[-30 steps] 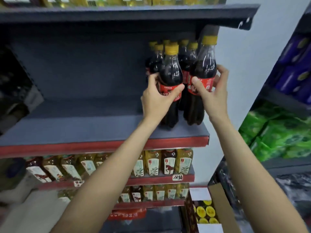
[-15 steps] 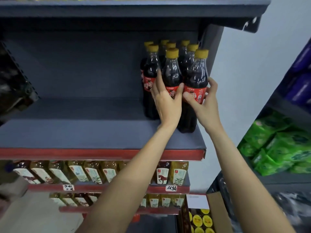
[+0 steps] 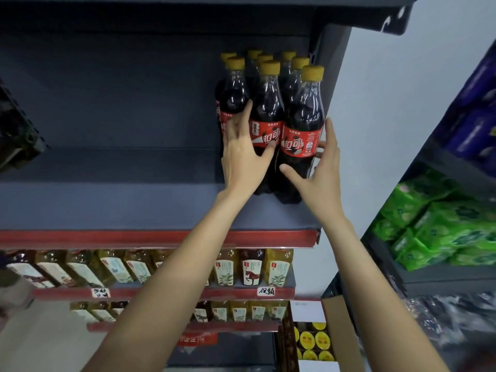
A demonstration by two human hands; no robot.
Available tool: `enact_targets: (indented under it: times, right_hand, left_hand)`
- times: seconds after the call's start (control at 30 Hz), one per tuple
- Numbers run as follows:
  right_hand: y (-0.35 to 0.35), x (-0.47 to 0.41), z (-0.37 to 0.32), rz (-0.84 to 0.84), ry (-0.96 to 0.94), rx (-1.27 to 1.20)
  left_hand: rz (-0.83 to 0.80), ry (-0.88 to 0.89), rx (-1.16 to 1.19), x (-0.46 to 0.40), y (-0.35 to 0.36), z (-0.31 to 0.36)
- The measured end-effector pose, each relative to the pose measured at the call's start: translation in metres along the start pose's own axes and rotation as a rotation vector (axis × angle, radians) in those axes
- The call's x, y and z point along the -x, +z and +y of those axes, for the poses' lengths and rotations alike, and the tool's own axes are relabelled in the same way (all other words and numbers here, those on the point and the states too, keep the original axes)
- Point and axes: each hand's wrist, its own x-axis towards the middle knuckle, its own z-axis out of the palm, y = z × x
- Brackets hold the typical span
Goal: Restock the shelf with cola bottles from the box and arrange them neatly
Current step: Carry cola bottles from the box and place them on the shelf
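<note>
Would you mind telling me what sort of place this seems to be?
Most likely a small grocery shop aisle: metal shelving with red price strips, cola bottles grouped at the shelf's right end, rows of bottled drinks beneath with handwritten tags, and an open box of stock on the floor.

The grey shelf with a red front strip carries a cluster of yellow-capped cola bottles standing upright at its three o'clock end.
</note>
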Motion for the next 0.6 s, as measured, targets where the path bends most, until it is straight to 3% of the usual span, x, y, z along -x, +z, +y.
enact_targets:
  times: [0.2, 0.33, 0.47, 0.6]
  right_hand:
    - [0.010, 0.032, -0.041, 0.294, -0.220, 0.080]
    - [0.041, 0.061, -0.089, 0.346, -0.420, -0.082]
    - [0.094, 0.107, -0.143, 0.170, -0.515, -0.268]
    - [0.168, 0.173, -0.186, -0.144, -0.526, -0.365]
  left_hand:
    - [0.052, -0.040, 0.215, 0.022, -0.035, -0.011]
    - [0.259, 0.057, 0.364, 0.057, -0.103, -0.016]
    - [0.426, 0.118, 0.307, 0.108, -0.193, -0.050]
    - [0.481, 0.016, 0.124, 0.175, -0.287, -0.113]
